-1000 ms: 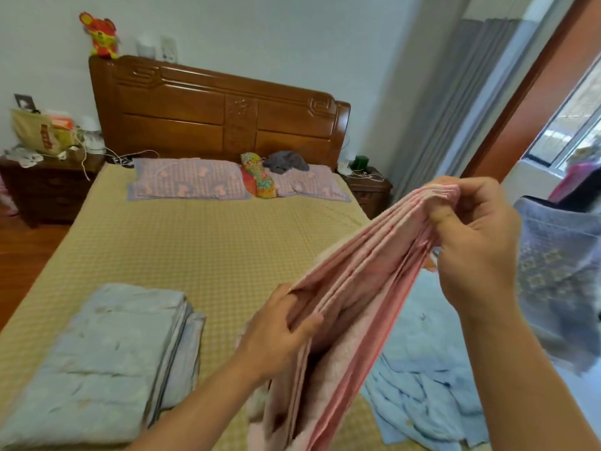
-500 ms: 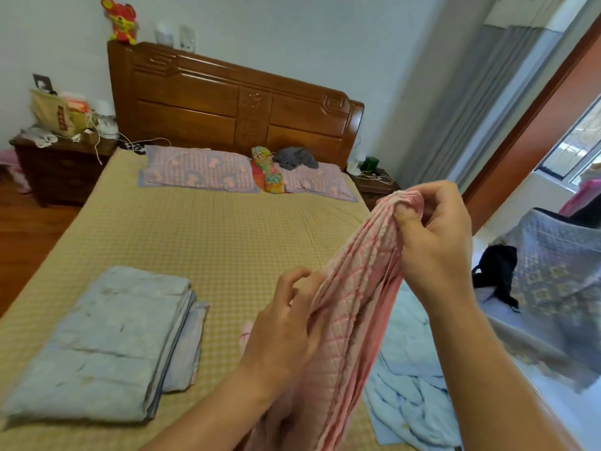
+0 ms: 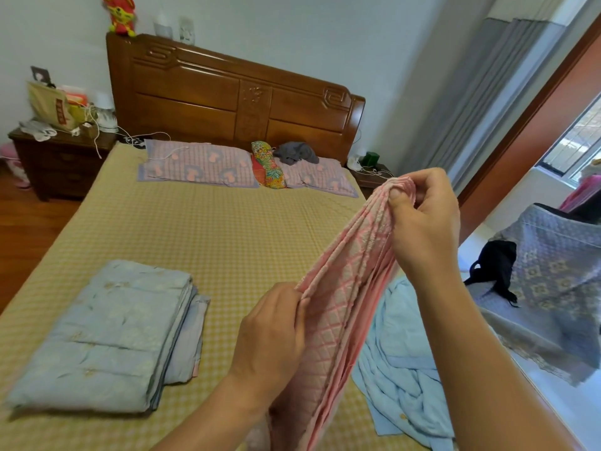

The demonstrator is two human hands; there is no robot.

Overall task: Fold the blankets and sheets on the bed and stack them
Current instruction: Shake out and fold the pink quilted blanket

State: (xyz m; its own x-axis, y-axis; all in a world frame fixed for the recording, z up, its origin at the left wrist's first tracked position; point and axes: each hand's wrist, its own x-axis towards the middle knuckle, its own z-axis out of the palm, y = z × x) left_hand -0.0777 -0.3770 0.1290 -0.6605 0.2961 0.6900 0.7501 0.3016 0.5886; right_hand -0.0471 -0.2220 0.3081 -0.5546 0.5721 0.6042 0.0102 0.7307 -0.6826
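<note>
above the bed's (image 3: 201, 229) near right corner, a pink quilt (image 3: 341, 294) hangs gathered in layers between both hands. the right hand (image 3: 422, 222) pinches its top edge, thumb pressed against curled fingers. the left hand (image 3: 270, 336) grips the layers lower down, fingers curled into the folds. a folded blue blanket (image 3: 97, 336) lies by the bed's near left edge. crumpled blue sheets (image 3: 400, 362) spill over the right edge, behind the quilt.
</note>
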